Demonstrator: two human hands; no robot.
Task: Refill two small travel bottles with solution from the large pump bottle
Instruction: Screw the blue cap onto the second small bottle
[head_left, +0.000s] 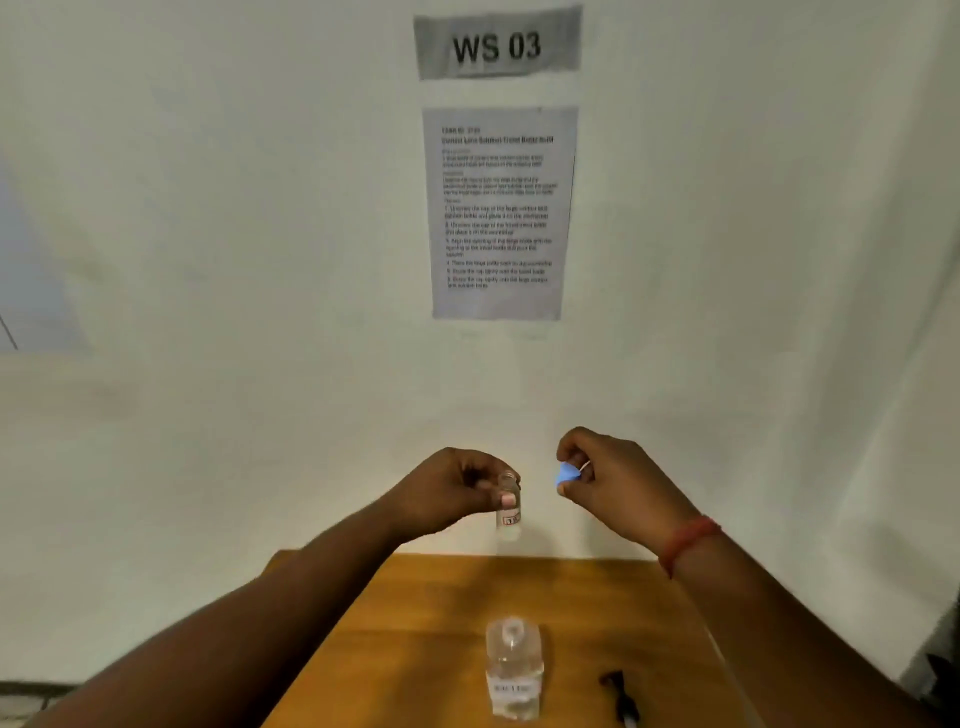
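My left hand (457, 488) holds a small clear travel bottle (508, 512) upright in the air, above the table's far edge; its mouth is uncovered. To the right of it, a short gap away, my right hand (613, 483) pinches a small blue cap (565, 474) between thumb and fingers. The large clear bottle (514, 670) stands on the wooden table (415, 623) below, near me, with liquid inside and its top open. A black pump head (621, 696) lies on the table to the right of the large bottle.
A white wall rises right behind the table, with a "WS 03" sign (497, 44) and a printed instruction sheet (498, 213) taped on it. A red thread band (688, 543) circles my right wrist.
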